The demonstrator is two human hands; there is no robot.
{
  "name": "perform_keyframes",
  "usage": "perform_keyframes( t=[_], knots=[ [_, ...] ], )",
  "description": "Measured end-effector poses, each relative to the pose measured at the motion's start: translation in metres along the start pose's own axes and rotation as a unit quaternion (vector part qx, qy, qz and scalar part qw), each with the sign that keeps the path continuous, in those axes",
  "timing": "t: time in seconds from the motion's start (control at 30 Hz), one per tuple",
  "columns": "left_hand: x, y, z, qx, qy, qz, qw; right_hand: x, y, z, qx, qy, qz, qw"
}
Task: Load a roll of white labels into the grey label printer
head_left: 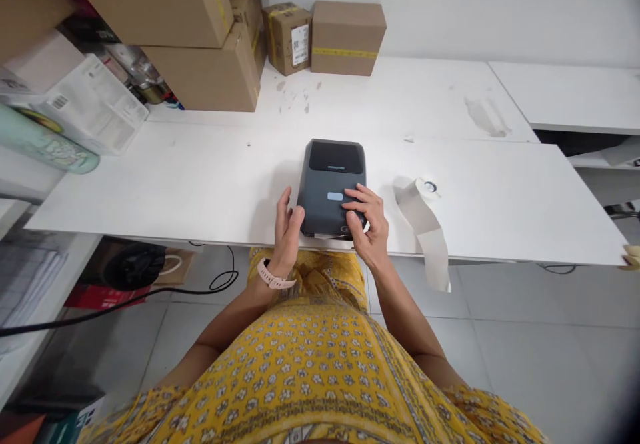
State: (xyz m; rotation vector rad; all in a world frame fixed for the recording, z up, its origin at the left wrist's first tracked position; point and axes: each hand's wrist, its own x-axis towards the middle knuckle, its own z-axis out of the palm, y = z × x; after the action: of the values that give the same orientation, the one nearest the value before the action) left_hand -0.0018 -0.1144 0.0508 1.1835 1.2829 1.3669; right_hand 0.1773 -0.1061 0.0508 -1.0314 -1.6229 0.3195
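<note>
Left hand (289, 231) and right hand (367, 221), fingers loosely spread, rest against the dark grey boxy plastic printer (333, 184) at the white worktop (200, 184) edge, gripping nothing. A curled grey-white paper strip (425, 221) lies just beside it, overhanging the edge. Brown cardboard boxes (345, 37) stand well apart behind.

dark grey label printer (333, 181) lies flat at the white table's (200, 184) near edge.

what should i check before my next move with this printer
1. Left hand on the printer's left side: ok.
2. Right hand on its top, near the front: ok.
3. Printer wholly on the table, close to the front edge: ok.
4. Cover looks shut: ok.
5. Paper strip hangs loose over the table edge, apart from the printer: not ok.
6. Paper loaded inside: cannot tell.
</note>
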Motion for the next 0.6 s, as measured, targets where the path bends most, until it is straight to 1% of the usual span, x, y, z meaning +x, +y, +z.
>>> perform_keyframes(
  t=[0.07, 0.13, 0.17, 0.23, 0.3, 0.4, 0.47, 0.5, 0.6],
  knots=[
    [0.001, -0.003, 0.003, -0.029, -0.014, -0.049, 0.998, -0.004, -0.002, 0.002, 0.004, 0.001, 0.017, 1.0],
    [0.001, -0.007, 0.006, -0.055, -0.018, -0.082, 0.995, -0.011, -0.004, 0.006, 0.014, 0.004, 0.048, 0.999],
    [0.001, -0.009, 0.008, -0.068, -0.017, -0.094, 0.993, -0.015, -0.005, 0.008, 0.024, 0.011, 0.075, 0.997],
    [0.001, -0.011, 0.009, -0.09, -0.015, -0.114, 0.989, -0.022, -0.004, 0.012, 0.057, 0.033, 0.149, 0.987],
    [0.001, -0.01, 0.01, -0.103, -0.017, -0.13, 0.986, -0.028, -0.001, 0.015, 0.106, 0.045, 0.235, 0.965],
    [0.002, -0.01, 0.008, -0.105, -0.033, -0.138, 0.984, -0.034, 0.006, 0.017, 0.196, 0.023, 0.338, 0.92],
    [0.002, -0.011, 0.007, -0.097, -0.041, -0.134, 0.985, -0.036, 0.009, 0.017, 0.234, 0.013, 0.37, 0.899],
    [0.002, -0.013, 0.007, -0.091, -0.044, -0.132, 0.986, -0.036, 0.01, 0.016, 0.24, 0.013, 0.376, 0.895],
    [0.004, -0.018, 0.008, -0.068, -0.039, -0.108, 0.991, -0.037, 0.01, 0.017, 0.211, 0.018, 0.371, 0.904]
  ],
)
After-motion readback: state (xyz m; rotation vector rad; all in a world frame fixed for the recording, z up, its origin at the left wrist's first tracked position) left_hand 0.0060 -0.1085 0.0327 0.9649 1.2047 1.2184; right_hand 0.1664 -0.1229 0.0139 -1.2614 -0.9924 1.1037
